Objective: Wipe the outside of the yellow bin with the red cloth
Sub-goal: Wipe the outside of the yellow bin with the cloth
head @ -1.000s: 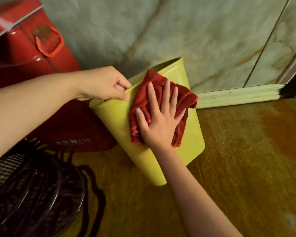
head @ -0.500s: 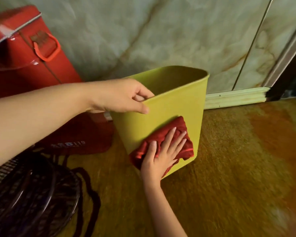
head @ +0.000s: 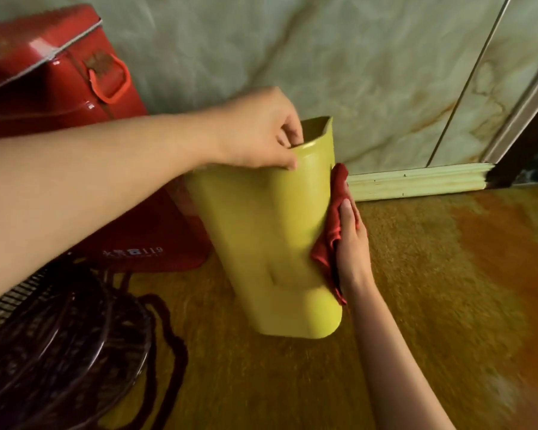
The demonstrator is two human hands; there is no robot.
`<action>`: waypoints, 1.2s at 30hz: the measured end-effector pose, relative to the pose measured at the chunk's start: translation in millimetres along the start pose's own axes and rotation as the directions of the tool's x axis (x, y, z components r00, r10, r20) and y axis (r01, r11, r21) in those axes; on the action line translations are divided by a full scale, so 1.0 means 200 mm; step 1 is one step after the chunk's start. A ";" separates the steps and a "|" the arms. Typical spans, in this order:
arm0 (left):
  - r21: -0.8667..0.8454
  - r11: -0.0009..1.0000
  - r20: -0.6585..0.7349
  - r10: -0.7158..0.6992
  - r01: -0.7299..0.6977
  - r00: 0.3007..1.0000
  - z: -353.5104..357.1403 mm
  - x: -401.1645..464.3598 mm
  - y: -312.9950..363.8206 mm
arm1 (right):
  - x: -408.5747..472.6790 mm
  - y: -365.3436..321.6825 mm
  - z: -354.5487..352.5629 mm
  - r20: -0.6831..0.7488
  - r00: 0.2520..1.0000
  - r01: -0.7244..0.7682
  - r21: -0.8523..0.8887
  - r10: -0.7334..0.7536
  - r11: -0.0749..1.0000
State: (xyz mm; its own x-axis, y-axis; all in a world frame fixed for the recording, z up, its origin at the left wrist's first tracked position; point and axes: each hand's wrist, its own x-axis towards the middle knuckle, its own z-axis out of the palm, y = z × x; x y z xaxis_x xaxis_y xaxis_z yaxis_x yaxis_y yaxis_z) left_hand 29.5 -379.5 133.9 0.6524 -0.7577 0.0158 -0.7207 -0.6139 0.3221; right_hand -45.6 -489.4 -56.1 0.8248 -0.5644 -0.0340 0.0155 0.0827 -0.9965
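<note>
The yellow bin (head: 261,231) stands on the floor, turned so a narrow side faces me, its open top at the far end. My left hand (head: 255,131) grips its top rim, fingers curled over the edge. My right hand (head: 351,240) lies flat against the bin's right side and presses the red cloth (head: 333,225) onto it. Only a strip of the cloth shows between my palm and the bin; the rest is hidden behind the bin's side.
A red metal box (head: 59,97) with a handle stands at the left, just behind the bin. A dark wire fan guard (head: 53,346) and its cord lie at the lower left. A marble wall with a pale skirting board (head: 416,181) runs behind. Brown-orange floor spreads to the right.
The bin has been turned, so its narrow side now faces me. My right hand and the cloth moved from the front face round to the right side. My left hand kept hold of the rim.
</note>
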 end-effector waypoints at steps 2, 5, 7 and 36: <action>0.047 0.998 -0.016 0.030 -0.029 0.999 0.03 0.07 0.09 | 0.03 0.01 -0.04 0.093 0.992 -0.099 0.089 0.091 0.991; 0.029 0.996 0.329 0.065 -0.079 0.942 0.00 -0.03 0.03 | 0.04 0.07 -0.06 0.155 0.970 -0.208 0.122 0.188 0.971; 0.022 0.999 0.456 0.026 -0.041 0.890 -0.04 -0.17 -0.07 | 0.01 0.08 -0.05 0.177 0.950 -0.281 0.129 0.256 0.951; -0.111 0.989 0.355 -0.053 0.098 0.933 -0.13 -0.09 -0.33 | -0.24 0.31 0.04 -0.027 0.905 0.318 -0.621 -0.425 0.716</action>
State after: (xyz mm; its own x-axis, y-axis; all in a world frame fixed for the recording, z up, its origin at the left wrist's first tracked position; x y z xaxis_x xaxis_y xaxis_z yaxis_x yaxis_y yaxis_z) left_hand 71.3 -318.7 137.3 0.5643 -0.7532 -0.3381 -0.6226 -0.6572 0.4249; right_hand -80.1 -451.3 -115.6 0.7248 -0.5677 0.3904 -0.0780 -0.6306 -0.7722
